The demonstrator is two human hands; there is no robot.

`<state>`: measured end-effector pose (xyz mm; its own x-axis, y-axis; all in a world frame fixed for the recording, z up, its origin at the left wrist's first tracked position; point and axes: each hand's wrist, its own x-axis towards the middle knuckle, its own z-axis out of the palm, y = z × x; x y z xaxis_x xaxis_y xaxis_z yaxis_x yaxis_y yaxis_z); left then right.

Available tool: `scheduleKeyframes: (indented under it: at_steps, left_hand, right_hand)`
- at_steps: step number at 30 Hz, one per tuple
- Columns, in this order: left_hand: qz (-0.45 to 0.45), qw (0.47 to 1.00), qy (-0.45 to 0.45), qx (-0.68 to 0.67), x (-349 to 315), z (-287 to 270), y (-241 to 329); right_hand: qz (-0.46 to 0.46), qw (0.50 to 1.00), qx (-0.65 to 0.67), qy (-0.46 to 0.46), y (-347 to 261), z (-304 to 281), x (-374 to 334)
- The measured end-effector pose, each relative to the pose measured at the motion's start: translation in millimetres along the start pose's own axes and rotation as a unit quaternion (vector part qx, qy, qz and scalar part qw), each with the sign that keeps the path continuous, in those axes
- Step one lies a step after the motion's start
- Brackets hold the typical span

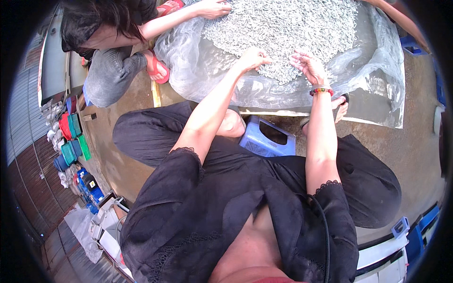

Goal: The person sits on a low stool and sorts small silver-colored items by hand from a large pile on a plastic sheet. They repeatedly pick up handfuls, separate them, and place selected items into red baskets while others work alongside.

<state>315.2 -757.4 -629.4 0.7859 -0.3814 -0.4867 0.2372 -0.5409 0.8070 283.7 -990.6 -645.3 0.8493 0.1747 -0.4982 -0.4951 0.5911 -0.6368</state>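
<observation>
A broad heap of small, slender, silvery-grey pieces that look like tiny fish (283, 30) lies spread on a sheer whitish net (188, 61). Over the near edge of this heap is my left hand (254, 59), its fingers curled together; whatever they may pinch is too small to make out. To its right, my right hand (309, 66) hovers just above the fish with fingers loosely bent and apart, and I see nothing held in it. A beaded bracelet (321, 91) circles my right wrist. The two hands are a short way apart.
At the far left a co-worker's hand (214, 8) reaches into the heap; another person's arm (403, 21) comes in at the far right. A blue plastic stool (264, 141) stands between my legs. Stacked coloured crates (71, 151) line the left side.
</observation>
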Motion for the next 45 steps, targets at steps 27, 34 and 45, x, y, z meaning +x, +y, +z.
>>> scheduleKeyframes:
  at_steps: [27,34,45]
  left_hand:
    - [-0.051,0.944,-0.116,-0.306,-2,-13,11]
    - [0.019,0.989,-0.053,-0.137,-7,-18,42]
    - [0.130,0.985,0.069,0.087,-16,-16,66]
  right_hand:
    - [0.058,0.986,-0.155,0.016,36,16,12]
    - [0.117,0.976,0.156,-0.096,13,17,6]
    - [0.050,0.982,0.138,-0.117,-5,32,-8]
